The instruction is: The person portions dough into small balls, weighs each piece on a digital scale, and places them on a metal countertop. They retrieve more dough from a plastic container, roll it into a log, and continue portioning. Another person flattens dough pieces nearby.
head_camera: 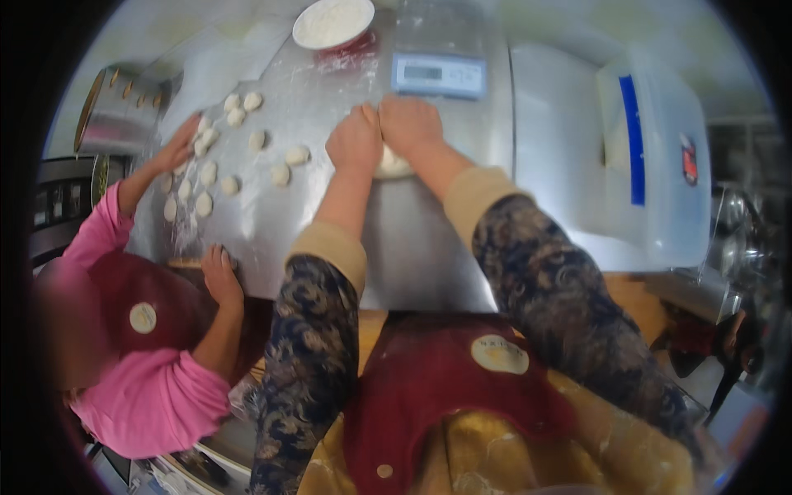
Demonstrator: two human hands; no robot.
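Note:
My left hand and my right hand are side by side with curled fingers, pressed on a lump of dough. The dough lies on the metal worktop, and its near part shows below my hands; the rest is hidden under them. Just beyond my hands sits a digital kitchen scale. Small dough pieces are spread over the worktop to the left.
A co-worker in pink sleeves reaches over the dough pieces at left, the other hand at the worktop's edge. A white bowl of flour stands at the far side. A translucent plastic bin is at right, a metal container at far left.

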